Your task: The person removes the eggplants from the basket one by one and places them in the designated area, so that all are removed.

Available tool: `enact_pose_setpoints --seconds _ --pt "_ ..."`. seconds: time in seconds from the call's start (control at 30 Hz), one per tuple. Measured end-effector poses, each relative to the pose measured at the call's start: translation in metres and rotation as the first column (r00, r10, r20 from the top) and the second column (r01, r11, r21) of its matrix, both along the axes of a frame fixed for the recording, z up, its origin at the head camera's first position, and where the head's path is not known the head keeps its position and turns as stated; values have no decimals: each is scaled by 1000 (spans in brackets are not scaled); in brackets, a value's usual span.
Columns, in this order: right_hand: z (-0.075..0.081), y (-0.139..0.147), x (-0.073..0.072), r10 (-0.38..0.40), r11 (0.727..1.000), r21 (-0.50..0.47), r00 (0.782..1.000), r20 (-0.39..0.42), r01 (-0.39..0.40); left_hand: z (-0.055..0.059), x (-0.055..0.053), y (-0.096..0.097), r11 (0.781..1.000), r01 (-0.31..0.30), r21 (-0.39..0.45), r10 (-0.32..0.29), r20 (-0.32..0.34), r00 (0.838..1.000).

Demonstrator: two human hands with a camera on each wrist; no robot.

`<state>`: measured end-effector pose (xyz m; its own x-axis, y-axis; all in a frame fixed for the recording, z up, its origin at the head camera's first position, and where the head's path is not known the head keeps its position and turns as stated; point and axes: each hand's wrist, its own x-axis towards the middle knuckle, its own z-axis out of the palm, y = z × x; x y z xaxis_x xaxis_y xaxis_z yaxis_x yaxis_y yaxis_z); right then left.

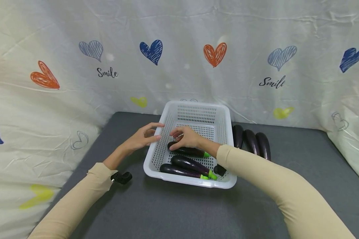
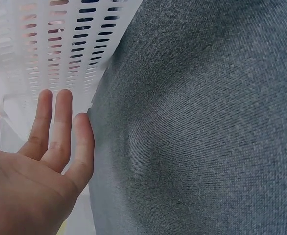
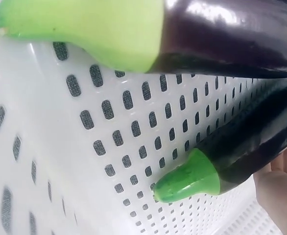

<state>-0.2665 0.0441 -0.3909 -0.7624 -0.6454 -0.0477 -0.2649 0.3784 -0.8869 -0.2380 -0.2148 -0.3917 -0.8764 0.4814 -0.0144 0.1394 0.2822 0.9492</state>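
Observation:
A white perforated plastic basket (image 1: 194,182) stands on the table with three dark purple, green-stemmed eggplants in it. My right hand (image 1: 187,136) is inside the basket over the farthest eggplant (image 1: 191,151); its thumb lies at that eggplant's stemless end, the fingers apart from the thumb. The right wrist view shows this eggplant (image 3: 251,147) beside the hand, partly hiding it. Nearer the front lie the middle eggplant (image 1: 189,163) and the front eggplant (image 1: 179,170), side by side. At the basket's left rim my left hand (image 1: 142,136) has its fingers extended, fingertips by the outer wall (image 2: 60,49).
Three more eggplants (image 1: 251,141) lie on the grey tabletop (image 1: 179,212) just right of the basket, partly hidden by the right sleeve. A pale curtain (image 1: 179,76) printed with hearts hangs behind and to the left. A black wrist device (image 1: 121,178) is on the left cuff.

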Motion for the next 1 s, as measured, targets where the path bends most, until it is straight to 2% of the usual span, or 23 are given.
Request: enact_pose_setpoints --seconds 0.3,0.73,1.0 --pt "0 1 -1 67 998 21 996 -59 -66 0 -1 0 1000 1 -7 -1 6 1000" --pt "3 -1 0 61 998 -14 996 -61 -62 0 -1 -2 1000 4 0 -4 8 1000" --pt "11 -2 0 57 997 -39 997 -56 -59 1 0 -1 1000 13 21 -14 17 1000"
